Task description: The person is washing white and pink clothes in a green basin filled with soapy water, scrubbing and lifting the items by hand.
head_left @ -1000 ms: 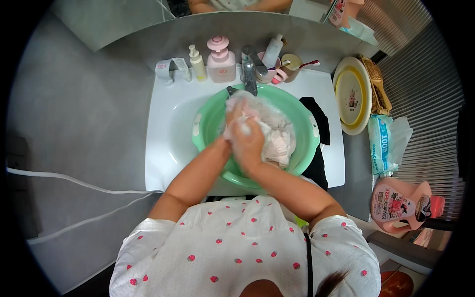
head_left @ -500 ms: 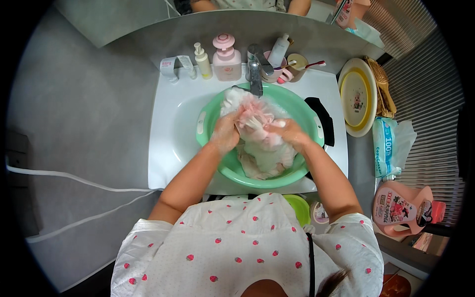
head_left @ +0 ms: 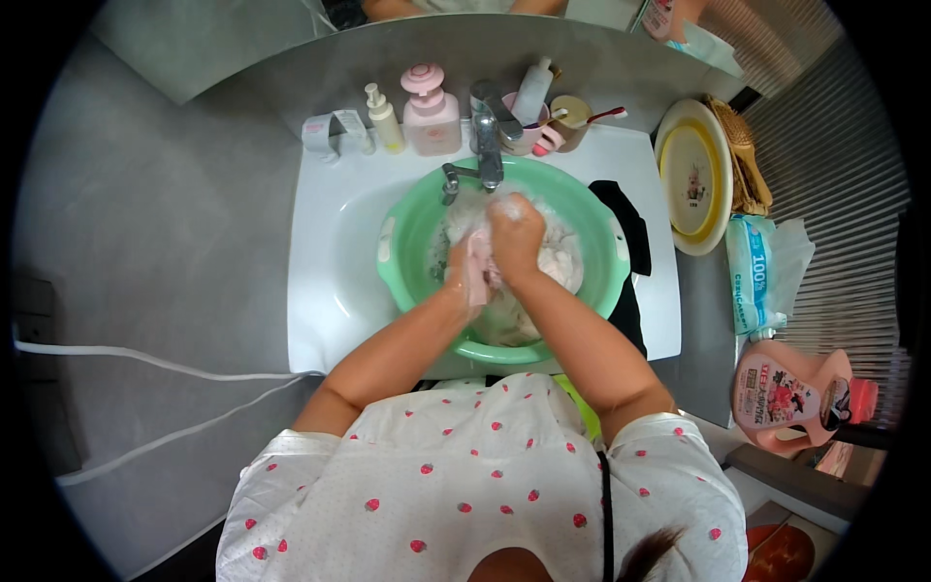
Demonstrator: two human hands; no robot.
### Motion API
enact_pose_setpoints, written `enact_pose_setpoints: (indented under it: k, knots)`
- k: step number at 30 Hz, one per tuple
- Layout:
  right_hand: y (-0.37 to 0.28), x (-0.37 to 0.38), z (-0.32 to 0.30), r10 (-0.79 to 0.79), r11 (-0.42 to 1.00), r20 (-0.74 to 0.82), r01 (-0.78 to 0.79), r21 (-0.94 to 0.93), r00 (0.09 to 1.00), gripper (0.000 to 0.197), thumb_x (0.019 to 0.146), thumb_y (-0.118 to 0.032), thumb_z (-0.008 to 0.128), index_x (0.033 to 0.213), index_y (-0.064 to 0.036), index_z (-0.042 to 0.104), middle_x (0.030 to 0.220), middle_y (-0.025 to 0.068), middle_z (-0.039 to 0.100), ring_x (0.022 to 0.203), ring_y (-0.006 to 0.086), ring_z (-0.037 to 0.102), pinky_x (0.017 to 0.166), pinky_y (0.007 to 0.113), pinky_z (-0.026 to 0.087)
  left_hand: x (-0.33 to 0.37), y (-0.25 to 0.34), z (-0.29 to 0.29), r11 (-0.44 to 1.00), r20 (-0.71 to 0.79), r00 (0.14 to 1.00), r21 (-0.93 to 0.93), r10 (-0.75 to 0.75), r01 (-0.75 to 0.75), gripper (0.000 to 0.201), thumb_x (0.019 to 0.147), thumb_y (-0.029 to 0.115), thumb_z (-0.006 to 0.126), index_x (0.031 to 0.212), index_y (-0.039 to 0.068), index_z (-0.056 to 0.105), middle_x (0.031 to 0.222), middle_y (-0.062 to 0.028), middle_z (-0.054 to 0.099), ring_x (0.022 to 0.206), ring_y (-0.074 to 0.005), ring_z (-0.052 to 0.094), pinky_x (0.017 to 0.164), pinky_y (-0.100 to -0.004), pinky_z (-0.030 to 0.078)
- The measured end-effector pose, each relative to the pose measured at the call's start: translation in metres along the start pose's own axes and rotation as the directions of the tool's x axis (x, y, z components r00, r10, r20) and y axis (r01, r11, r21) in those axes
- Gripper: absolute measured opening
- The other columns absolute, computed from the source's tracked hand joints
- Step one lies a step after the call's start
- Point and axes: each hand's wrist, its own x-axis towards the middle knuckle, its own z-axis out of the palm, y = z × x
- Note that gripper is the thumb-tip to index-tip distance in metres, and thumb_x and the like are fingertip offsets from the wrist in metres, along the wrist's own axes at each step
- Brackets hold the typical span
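A green plastic basin point(head_left: 603, 291) sits in the white sink with soapy water and a wet white-and-pink garment point(head_left: 479, 264) inside. My right hand point(head_left: 517, 231) is closed in a fist around a bunched part of the garment, over the middle of the basin. Just left of it and a little nearer to me, my left hand point(head_left: 460, 278) grips the pink part of the cloth; its fingers are partly hidden. More pale cloth point(head_left: 558, 267) lies in the suds on the right. At the basin's far edge, the metal faucet point(head_left: 490, 160) reaches over the water.
A pink pump bottle point(head_left: 433, 121), a small cream pump bottle point(head_left: 384, 121) and cups with toothbrushes point(head_left: 572, 121) line the sink's back. Black cloth point(head_left: 626, 233) hangs over the sink beside the basin. Further right are round basins point(head_left: 669, 194), a tissue pack point(head_left: 752, 272) and a pink jug point(head_left: 786, 393).
My hands have lowered the garment into the basin and come closer together. My right hand has moved left and closed into a fist on the cloth. The faucet's spout piece shows now.
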Motion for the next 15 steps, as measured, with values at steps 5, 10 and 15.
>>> enact_pose_setpoints:
  k: [5, 10, 15]
  knots:
    - [0.030, -0.019, 0.012, -0.058, 0.987, -0.087, 0.044, -0.157, 0.994, 0.013, 0.061, -0.012, 0.056, 0.064, -0.0012, 0.049, 0.061, 0.0128, 0.049, 0.067, 0.0282, 0.046, 0.060, 0.035, 0.037, 0.043, -0.002, 0.060, 0.789, -0.802, 0.221, 0.591, 0.554, 0.167, 0.034, 0.081, 0.037, 0.036, 0.099, 0.010, 0.046, 0.081, -0.0087, 0.054, 0.070, -0.0178, 0.054, 0.059, -0.0299, 0.045]
    - [0.043, 0.008, 0.000, -0.002, 0.994, -0.086, -0.008, -0.108, 0.996, 0.009, 0.065, -0.010, 0.054, 0.063, -0.0017, 0.050, 0.057, 0.0100, 0.048, 0.052, 0.0184, 0.045, 0.051, 0.032, 0.038, 0.042, -0.020, 0.051, 0.716, -0.732, 0.035, 0.674, 0.681, 0.180, 0.036, 0.077, 0.040, 0.043, 0.089, 0.007, 0.050, 0.067, -0.0053, 0.051, 0.052, -0.0162, 0.050, 0.044, -0.0293, 0.042]
    - [0.021, -0.025, 0.009, -0.119, 0.982, -0.079, 0.106, -0.159, 0.990, 0.010, 0.065, -0.007, 0.053, 0.059, -0.0009, 0.047, 0.056, 0.0078, 0.048, 0.051, 0.0139, 0.043, 0.047, 0.029, 0.037, 0.052, -0.007, 0.073, 0.860, -0.829, 0.242, 0.507, 0.504, -0.055, 0.020, 0.078, 0.028, 0.043, 0.081, 0.009, 0.047, 0.068, -0.0048, 0.050, 0.059, -0.0161, 0.051, 0.054, -0.0286, 0.045]
